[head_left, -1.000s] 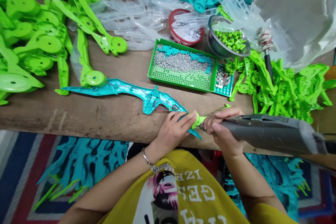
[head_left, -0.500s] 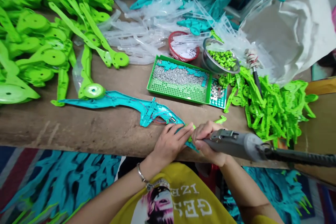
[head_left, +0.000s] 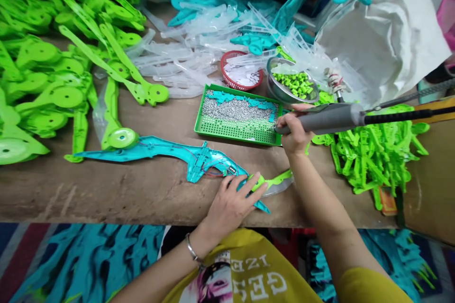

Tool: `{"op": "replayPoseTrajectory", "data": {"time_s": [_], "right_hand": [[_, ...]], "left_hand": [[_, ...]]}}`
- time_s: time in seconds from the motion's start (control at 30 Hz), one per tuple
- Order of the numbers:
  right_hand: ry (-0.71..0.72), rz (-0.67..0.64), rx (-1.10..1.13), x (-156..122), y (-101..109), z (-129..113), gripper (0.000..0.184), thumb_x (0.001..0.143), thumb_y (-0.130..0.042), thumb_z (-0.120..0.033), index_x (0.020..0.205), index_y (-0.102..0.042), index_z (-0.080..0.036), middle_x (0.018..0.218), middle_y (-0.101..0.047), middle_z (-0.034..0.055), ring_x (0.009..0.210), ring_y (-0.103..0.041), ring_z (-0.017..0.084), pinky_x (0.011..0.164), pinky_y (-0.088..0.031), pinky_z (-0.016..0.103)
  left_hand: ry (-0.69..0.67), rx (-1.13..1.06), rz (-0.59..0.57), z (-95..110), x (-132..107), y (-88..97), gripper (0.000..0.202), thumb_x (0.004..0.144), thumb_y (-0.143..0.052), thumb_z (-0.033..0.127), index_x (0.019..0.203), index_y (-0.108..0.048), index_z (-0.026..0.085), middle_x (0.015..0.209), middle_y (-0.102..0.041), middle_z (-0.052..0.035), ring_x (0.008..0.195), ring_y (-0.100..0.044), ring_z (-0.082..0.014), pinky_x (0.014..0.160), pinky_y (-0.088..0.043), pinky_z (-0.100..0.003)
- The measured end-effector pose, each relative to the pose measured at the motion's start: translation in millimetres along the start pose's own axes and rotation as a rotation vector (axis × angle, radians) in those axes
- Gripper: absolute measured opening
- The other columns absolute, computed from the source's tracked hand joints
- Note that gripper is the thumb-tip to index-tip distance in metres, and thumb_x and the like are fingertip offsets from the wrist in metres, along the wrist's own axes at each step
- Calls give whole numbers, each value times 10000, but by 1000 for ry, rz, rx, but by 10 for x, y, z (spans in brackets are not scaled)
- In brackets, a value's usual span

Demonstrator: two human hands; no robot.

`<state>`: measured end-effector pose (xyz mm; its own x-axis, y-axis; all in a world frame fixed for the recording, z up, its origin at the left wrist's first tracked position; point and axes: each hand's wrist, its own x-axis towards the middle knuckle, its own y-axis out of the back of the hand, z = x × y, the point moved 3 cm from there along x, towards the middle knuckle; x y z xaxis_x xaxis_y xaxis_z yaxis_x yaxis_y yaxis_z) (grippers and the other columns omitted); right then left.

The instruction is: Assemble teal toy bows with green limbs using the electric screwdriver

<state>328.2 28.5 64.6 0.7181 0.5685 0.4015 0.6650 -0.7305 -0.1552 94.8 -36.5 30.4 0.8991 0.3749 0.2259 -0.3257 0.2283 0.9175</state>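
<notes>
Right hand grips driver over screw tray; left hand covers bow, clasp unclear. Limbs placed; wiring exposed; fastening apparently unfinished.

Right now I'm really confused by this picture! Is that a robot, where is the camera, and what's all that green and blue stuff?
There's no robot here, just a person using two bare hands. The camera sits on that person's head, so we look down at the work as they do.

The left hand rests on a long blue piece, by the round end of a green piece. The right hand grips a grey tool, with a dark cord at its back. Its tip is by the right end of a green tray of tiny silvery bits.

Also on the table are piled green parts, see-through parts, a red basket and a metal bowl.
</notes>
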Motion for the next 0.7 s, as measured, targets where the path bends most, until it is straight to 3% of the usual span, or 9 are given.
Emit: {"op": "replayPoseTrajectory", "data": {"time_s": [0.3, 0.47, 0.57, 0.7], "right_hand": [[-38, -45, 20, 30, -24, 94, 241, 749, -731, -310, 915, -568, -243, 524, -542, -103, 422, -509, 110, 505, -447, 279], [-60, -75, -73, 71, -70, 103, 248, 755, -719, -373, 901, -555, -258, 528, -500, -104, 430, -501, 116, 501, -439, 287], [-50, -84, -102, 90, -92, -32, 234, 774, -703, -394, 914, -569, -263, 534, -491, -97, 436, -493, 119, 509, -445, 300], [-19, -54, -24, -46, 34, -479, 216, 785, -714, -373, 925, -579, -280, 539, -494, -96, 430, -484, 121, 498, -444, 305]], "left_hand": [[5, -7, 10, -7, -7, -21, 519, 930, -681, 342, 1431, -547, 354, 1501, -551, 10, 1180, -533, -258, 976, -410, -447], [14, -16, 34, 6, -1, 0, 496, 930, -684, 344, 1412, -568, 353, 1482, -572, 21, 1168, -537, -258, 975, -403, -440], [14, -8, 42, 5, 5, 12, 503, 916, -704, 353, 1403, -576, 345, 1476, -579, 12, 1162, -541, -257, 972, -402, -437], [4, 1, 40, -3, 13, 16, 538, 891, -735, 359, 1405, -577, 344, 1476, -580, 0, 1165, -540, -265, 977, -397, -442]]}}
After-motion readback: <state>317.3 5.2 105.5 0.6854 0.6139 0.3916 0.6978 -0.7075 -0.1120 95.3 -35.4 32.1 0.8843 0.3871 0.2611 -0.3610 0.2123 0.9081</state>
